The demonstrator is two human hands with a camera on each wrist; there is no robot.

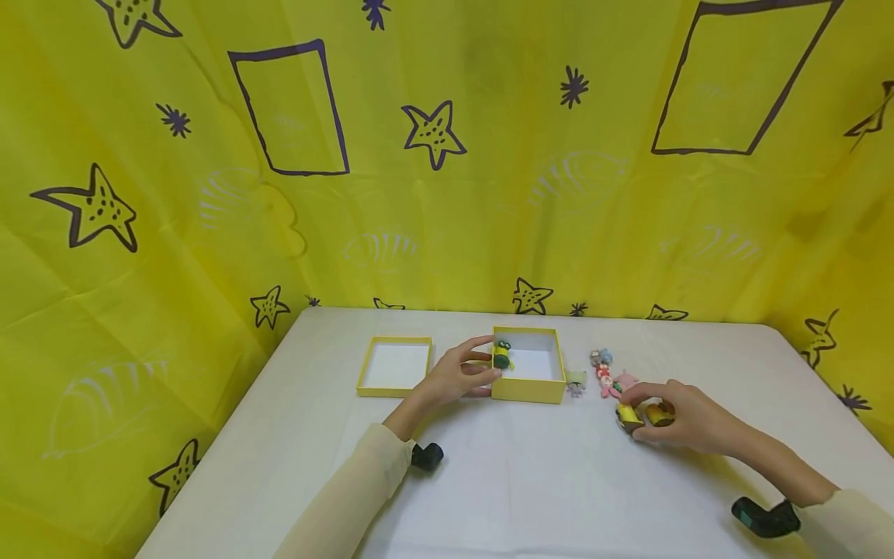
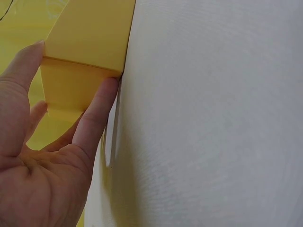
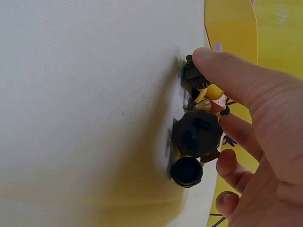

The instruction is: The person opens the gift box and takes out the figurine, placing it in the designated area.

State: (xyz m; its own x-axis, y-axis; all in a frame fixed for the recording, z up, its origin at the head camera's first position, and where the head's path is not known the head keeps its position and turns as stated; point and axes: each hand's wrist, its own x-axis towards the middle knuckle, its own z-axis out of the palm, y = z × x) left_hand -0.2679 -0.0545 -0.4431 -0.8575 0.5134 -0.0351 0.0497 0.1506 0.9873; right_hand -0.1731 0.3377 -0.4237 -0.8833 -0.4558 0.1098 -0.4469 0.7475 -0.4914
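Observation:
A yellow box with a white inside stands uncovered, and a green-and-yellow minion figurine is inside against its left wall. My left hand touches the box's left side with spread fingers; in the left wrist view the fingertips rest against the yellow wall. To the right, my right hand pinches a yellow-and-dark minion figurine between thumb and fingers, at the table surface. Close beside it, under that hand, is a second yellow-brown figurine. From the right wrist view, dark round bases face the camera.
A shallow yellow-rimmed lid lies left of the box. Right of the box are a small grey-green figurine and several red, pink and blue figurines. A yellow patterned curtain hangs behind the white table.

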